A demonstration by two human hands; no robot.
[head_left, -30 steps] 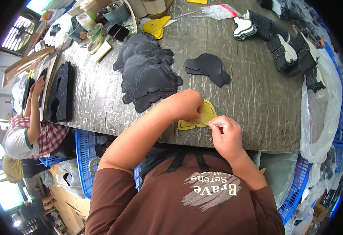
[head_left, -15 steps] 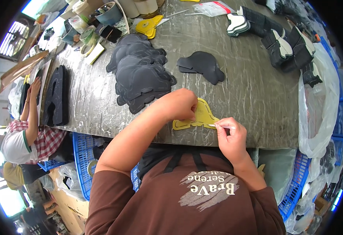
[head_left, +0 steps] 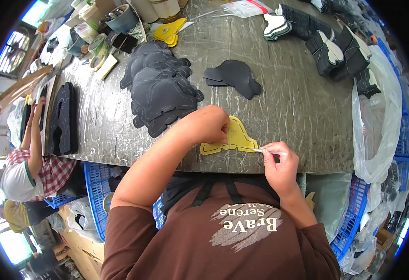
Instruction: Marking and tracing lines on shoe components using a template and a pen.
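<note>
A flat yellow template with dark slots along its edges lies near the table's front edge. My left hand bends over its left part, fingers curled and pressing down on it. Whatever lies under the template is hidden. Between the thumb and fingers of my right hand is a slim pale pen, its tip at the template's right corner. Beyond my left hand is a heap of black cut pieces with light lines drawn on them. A few more black pieces lie beyond the template.
Bundles of black and white pieces stand at the far right, beside a clear plastic bag. Tubs and more yellow templates sit at the far left. A person works at left. Blue baskets stand below the table edge.
The pen tip and my right hand have shifted slightly right, relative to the template, at its right corner. My left hand stays pressed on the template. The whole view has shifted a little.
</note>
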